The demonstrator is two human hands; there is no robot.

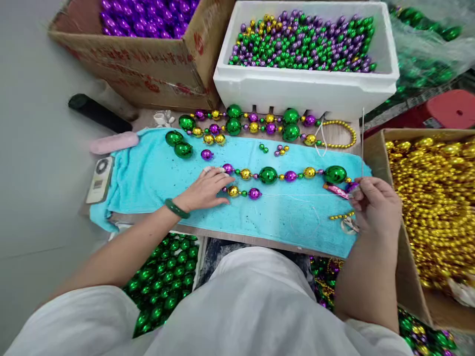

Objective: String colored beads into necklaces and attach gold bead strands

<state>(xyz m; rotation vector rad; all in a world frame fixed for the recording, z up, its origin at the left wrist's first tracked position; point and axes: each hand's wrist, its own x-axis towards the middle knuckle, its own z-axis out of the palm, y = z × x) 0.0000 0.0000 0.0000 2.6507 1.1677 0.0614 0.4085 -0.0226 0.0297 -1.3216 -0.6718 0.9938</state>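
Note:
On the blue towel [148, 163] lies a bead strand [267, 175] of green, gold and purple balls, doubled back at its left end. My left hand [210, 188], a green bangle at its wrist, rests flat over that bend with the fingers stretched out. My right hand [376, 202] is closed in a pinch at the strand's right end, with a long thin needle [362, 143] standing up from the fingers. White thread [297, 195] runs from a purple bead [254, 193] towards this hand. A pink-wrapped item [337, 191] lies beside it; the fingertips partly hide a purple bead.
Loose green balls [183, 150] and small bead clusters [281, 150] lie on the towel. Behind it are a finished-looking strand [254, 127], a white foam box [304, 86] and a cardboard box [148, 64]. A carton of gold beads [378, 148] stands at right.

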